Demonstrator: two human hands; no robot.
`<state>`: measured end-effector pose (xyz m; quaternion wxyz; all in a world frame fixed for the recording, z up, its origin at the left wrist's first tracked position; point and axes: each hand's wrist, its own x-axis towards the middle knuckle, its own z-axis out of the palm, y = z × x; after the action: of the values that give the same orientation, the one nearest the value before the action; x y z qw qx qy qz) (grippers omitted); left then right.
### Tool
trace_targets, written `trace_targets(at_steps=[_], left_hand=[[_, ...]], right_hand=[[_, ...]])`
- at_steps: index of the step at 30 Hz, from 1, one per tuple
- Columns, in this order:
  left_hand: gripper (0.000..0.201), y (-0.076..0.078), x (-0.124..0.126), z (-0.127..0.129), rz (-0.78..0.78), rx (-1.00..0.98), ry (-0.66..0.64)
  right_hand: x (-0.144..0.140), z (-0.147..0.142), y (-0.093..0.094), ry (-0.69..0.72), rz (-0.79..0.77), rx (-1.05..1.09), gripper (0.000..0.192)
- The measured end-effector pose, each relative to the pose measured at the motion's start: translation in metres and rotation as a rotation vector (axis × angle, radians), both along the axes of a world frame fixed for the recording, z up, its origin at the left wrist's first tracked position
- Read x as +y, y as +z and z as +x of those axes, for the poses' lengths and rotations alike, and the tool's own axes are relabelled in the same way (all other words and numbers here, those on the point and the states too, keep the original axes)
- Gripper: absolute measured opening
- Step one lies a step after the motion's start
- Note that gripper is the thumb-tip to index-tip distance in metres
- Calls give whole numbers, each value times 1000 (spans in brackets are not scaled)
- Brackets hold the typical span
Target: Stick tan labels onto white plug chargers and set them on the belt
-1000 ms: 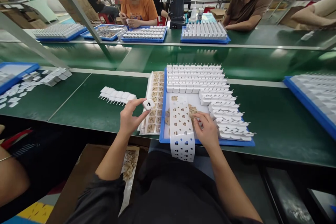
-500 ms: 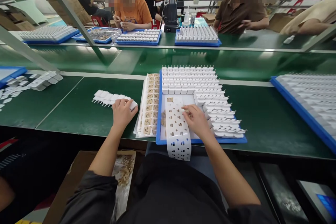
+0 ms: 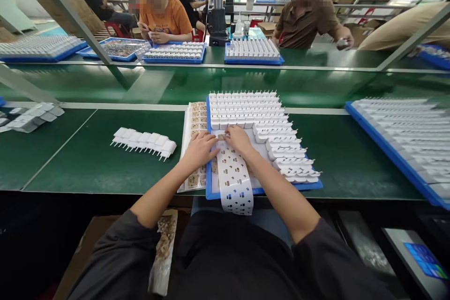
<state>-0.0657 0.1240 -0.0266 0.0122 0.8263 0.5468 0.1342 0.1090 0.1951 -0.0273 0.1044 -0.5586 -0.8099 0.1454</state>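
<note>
A green worktop runs across the view, seen from above the person's two bare forearms. At its far left edge lies a loose cluster of white plugs, cut off by the frame, too jumbled to count. Further right, near the front edge, one short row of white plugs lies on its side, roughly eight pieces with prongs pointing forward.

At the middle of the front edge sits one white grid sheet of small tan parts, partly hidden under the left hand. That hand lies palm down, fingers curled and pressed together, tips meeting the right hand's at the near end of the blue tray. Whatever they pinch is too small to make out.

One white punched strip lies in the tray beneath both hands and hangs over the worktop's front edge. The right hand rests on the strip's far end, fingers bent and close together. Both forearms angle inward from dark sleeves.

The tray holds many rows of white plugs, too many to count. A second blue tray of plugs is cut off at the right edge.

Across the far worktop, three people sit behind four more blue trays.
</note>
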Motion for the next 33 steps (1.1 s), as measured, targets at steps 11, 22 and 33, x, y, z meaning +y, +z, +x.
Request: trace_targets(at_steps=[11,22,33], left_hand=[[43,-3,15,10,-147,90,10],[43,-5,17,11,-164,70,3],[42,-1,14,14,-170,41,77]], right_hand=[[-8,-5,-8,-72,29,-45,27],[-2,-7,-10,-78,13,-39,24],[-7,-11,-13,-54,112,-79,25]])
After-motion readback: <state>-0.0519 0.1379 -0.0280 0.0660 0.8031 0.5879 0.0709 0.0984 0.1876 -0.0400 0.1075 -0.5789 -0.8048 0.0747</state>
